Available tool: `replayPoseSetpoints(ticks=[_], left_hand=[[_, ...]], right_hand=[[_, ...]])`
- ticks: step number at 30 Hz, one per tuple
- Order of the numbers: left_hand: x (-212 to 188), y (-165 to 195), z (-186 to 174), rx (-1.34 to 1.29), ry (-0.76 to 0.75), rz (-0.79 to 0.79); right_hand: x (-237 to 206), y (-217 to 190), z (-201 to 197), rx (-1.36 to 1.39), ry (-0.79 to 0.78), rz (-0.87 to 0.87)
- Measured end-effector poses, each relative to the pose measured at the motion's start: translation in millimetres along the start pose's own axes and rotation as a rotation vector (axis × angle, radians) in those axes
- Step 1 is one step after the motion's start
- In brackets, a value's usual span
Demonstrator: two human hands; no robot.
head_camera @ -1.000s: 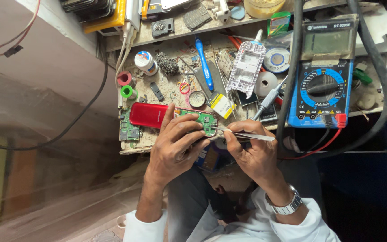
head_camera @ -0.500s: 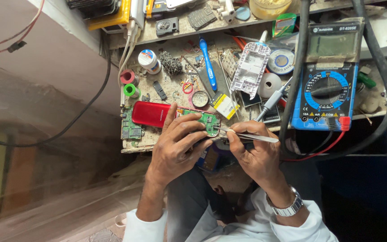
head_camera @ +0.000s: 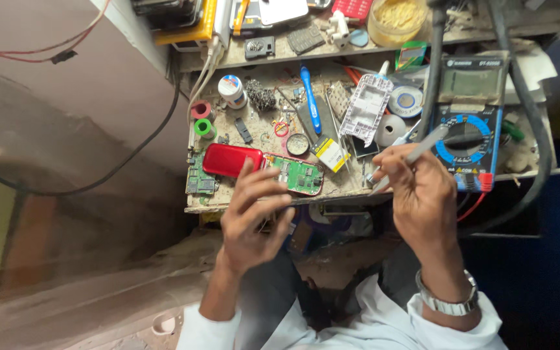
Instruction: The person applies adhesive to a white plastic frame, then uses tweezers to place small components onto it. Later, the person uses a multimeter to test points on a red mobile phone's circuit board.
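Green board (head_camera: 298, 175) is pinned by left hand (head_camera: 252, 217) fingertips at bench (head_camera: 254, 204) front edge beside red phone (head_camera: 231, 159), kept steady; grey tool (head_camera: 416, 150) is clamped pen-style in right hand (head_camera: 422, 194), clear of board, near multimeter (head_camera: 468, 123)

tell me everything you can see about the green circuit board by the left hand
The circuit board is a small green rectangular board with pale metal parts and a reddish edge. It lies flat on the dusty workbench near its front edge, beside a red phone shell. The left hand reaches its fingertips to the board's near side; whether they press it is unclear.
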State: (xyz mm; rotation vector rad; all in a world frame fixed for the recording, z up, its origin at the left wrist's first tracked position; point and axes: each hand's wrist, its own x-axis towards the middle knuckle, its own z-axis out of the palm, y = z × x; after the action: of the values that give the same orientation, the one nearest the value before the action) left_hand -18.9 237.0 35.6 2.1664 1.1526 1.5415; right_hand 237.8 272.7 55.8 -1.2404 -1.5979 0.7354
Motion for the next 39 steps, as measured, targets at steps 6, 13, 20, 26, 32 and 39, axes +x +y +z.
replayPoseSetpoints(ticks=[6,13,20,26,32,39], left_hand=[[-81,26,1,-0.051,-0.134,-0.124],[-187,35,9,0.033,-0.509,-0.438],[-219,30,1,0.131,-0.503,-0.509],[-217,31,-5,0.136,-0.492,-0.55],[-219,29,-3,0.108,-0.479,-0.544],[-218,24,-4,0.101,-0.52,-0.558]], right_hand=[[38,-22,-5,-0.335,0.034,0.168],[59,-12,5,-0.661,0.087,-0.132],[69,-11,15,-0.897,0.012,-0.174],[42,-30,1,-0.758,0.062,-0.339],[-60,0,-32,-0.54,0.102,-0.029],[-160,131,-12,-0.272,-0.139,0.764]])
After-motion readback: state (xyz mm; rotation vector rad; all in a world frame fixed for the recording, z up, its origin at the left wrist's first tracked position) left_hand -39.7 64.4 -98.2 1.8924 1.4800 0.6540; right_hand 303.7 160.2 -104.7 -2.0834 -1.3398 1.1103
